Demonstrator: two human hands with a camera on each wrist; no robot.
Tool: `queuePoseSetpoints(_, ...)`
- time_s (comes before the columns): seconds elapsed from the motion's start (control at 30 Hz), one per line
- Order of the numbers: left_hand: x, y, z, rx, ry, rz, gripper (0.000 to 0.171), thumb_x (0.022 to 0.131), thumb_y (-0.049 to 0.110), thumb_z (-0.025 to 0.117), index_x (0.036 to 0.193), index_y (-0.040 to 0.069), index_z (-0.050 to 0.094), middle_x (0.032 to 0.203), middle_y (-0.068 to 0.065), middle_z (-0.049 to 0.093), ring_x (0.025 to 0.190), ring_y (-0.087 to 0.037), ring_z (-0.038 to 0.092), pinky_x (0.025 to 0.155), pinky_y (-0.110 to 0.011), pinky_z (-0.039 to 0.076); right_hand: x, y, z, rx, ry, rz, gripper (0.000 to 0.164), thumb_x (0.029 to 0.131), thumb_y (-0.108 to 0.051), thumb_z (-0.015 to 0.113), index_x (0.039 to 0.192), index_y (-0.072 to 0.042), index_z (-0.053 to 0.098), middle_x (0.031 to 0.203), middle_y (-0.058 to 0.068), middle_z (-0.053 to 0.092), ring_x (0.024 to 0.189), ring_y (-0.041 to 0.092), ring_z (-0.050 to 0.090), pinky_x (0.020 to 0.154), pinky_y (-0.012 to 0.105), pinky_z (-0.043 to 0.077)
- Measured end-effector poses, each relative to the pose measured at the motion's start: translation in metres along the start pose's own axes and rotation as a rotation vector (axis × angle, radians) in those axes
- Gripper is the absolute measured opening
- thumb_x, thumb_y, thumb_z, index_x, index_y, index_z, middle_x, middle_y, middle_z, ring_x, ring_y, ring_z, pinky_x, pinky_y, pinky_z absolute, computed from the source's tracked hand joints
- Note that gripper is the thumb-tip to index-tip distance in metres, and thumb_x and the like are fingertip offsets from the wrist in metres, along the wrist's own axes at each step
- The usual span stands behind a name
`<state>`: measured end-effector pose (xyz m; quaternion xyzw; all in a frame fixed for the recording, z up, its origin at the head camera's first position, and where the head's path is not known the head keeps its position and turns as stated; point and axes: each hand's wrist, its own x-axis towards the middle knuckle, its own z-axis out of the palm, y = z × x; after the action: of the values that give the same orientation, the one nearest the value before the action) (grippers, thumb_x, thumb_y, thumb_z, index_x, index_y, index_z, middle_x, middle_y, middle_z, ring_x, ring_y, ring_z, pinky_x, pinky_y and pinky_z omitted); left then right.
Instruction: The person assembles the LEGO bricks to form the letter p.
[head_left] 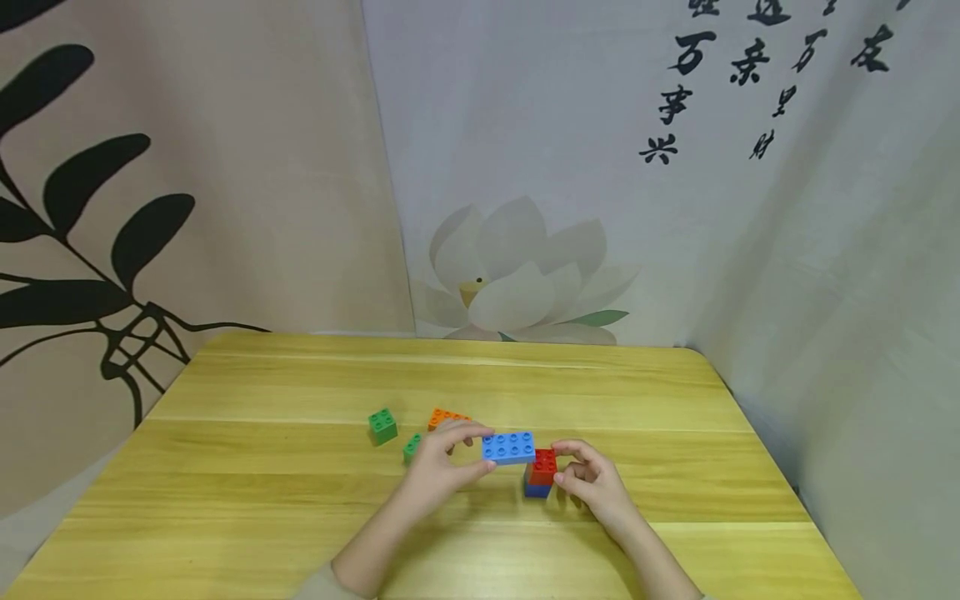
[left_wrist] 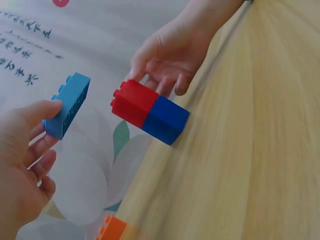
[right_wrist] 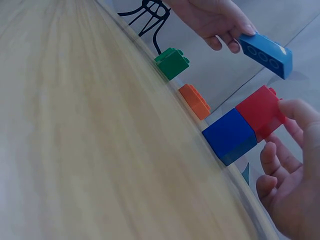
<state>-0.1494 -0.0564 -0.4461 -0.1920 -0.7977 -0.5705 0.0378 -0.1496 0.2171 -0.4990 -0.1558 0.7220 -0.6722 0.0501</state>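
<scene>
My left hand (head_left: 441,468) pinches a light blue toy brick (head_left: 508,448) by its end, between thumb and fingers. This brick is held up in the air, its studs facing up and its hollow underside visible in the left wrist view. A red brick (head_left: 543,469) sits on top of a dark blue brick (head_left: 537,492), and the two make a small upright stack on the table. The right hand (head_left: 597,486) pinches the red brick from its right side with thumb and index finger. In the head view the light blue brick slightly overlaps the red one's upper left corner.
Left of the stack, a green brick (head_left: 382,426) lies on the wooden table (head_left: 247,500). A second green brick (head_left: 412,447) and an orange brick (head_left: 448,416) are partly hidden behind my left hand. A printed curtain (head_left: 300,167) hangs behind the table.
</scene>
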Motion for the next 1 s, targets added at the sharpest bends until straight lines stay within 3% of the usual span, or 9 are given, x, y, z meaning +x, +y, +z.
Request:
queuePoseSetpoints(0.17,0.006,0.005,0.005,-0.011,-0.026,-0.014,0.037,0.078,0.022,0.081,0.113,0.014,0.071,0.113,0.011,0.062,0.099,-0.023,0.053,0.083,-0.055,0.043,0.0,0.0,0.0,0.006,-0.004,0.0,0.043,0.087,-0.001,0.067,0.126,0.008,0.05,0.115,0.014,0.056,0.062,0.008,0.051,0.045,0.022,0.035)
queuePoseSetpoints(0.4,0.015,0.009,0.016,-0.015,-0.04,-0.004,0.036,0.077,0.021,0.081,0.111,0.019,0.072,0.113,0.011,0.062,0.099,-0.022,0.052,0.083,-0.048,0.044,0.0,0.0,0.0,-0.011,0.002,0.006,0.04,0.086,0.001,0.067,0.123,0.003,0.053,0.114,0.015,0.058,0.062,0.009,0.05,0.046,0.021,0.036)
queuePoseSetpoints(0.67,0.021,0.011,0.031,-0.009,-0.067,0.023,0.034,0.077,0.02,0.081,0.109,0.022,0.072,0.109,0.013,0.063,0.094,-0.018,0.05,0.074,-0.039,0.043,-0.001,0.0,0.0,-0.01,-0.001,-0.011,0.04,0.086,0.001,0.067,0.124,0.0,0.054,0.095,0.003,0.065,0.06,0.008,0.048,0.043,0.027,0.033)
queuePoseSetpoints(0.8,0.022,0.009,0.038,-0.038,-0.082,0.024,0.034,0.077,0.02,0.082,0.109,0.018,0.072,0.109,0.012,0.063,0.095,-0.021,0.051,0.076,-0.042,0.042,-0.001,-0.001,0.0,-0.01,-0.001,-0.018,0.039,0.085,0.003,0.066,0.123,-0.001,0.055,0.084,0.002,0.061,0.061,0.01,0.048,0.045,0.025,0.035)
queuePoseSetpoints(1.0,0.024,0.006,0.046,-0.051,-0.094,0.025,0.035,0.077,0.02,0.082,0.11,0.017,0.072,0.109,0.011,0.063,0.096,-0.025,0.051,0.079,-0.047,0.043,-0.002,-0.002,0.001,-0.033,0.022,0.008,0.043,0.084,0.0,0.068,0.124,0.001,0.054,0.097,0.003,0.065,0.072,0.013,0.054,0.059,0.022,0.044)
